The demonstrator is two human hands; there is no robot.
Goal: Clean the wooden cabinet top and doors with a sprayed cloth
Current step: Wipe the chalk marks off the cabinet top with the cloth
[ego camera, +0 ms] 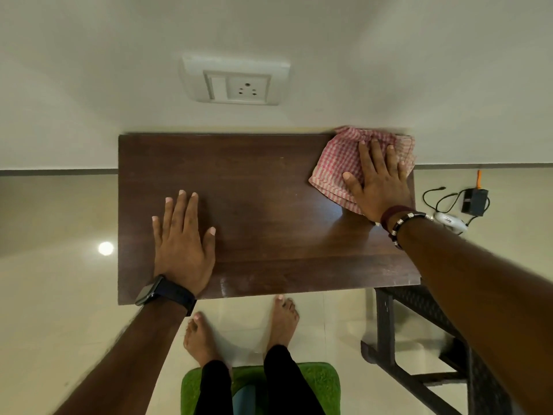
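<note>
The dark wooden cabinet top (263,205) fills the middle of the view, its far edge against the wall. A pink-and-white checked cloth (338,163) lies folded on the top's far right corner. My right hand (378,181) presses flat on the cloth, fingers spread toward the wall. My left hand (182,244) rests flat on the bare wood near the front left, palm down, fingers apart, holding nothing. The cabinet doors are hidden below the top.
A wall socket plate (236,82) sits above the cabinet. On the floor to the right lie a black adapter with cables (474,200) and a white object (450,221). A dark chair frame (419,339) stands at the right front. My bare feet stand by a green mat (320,381).
</note>
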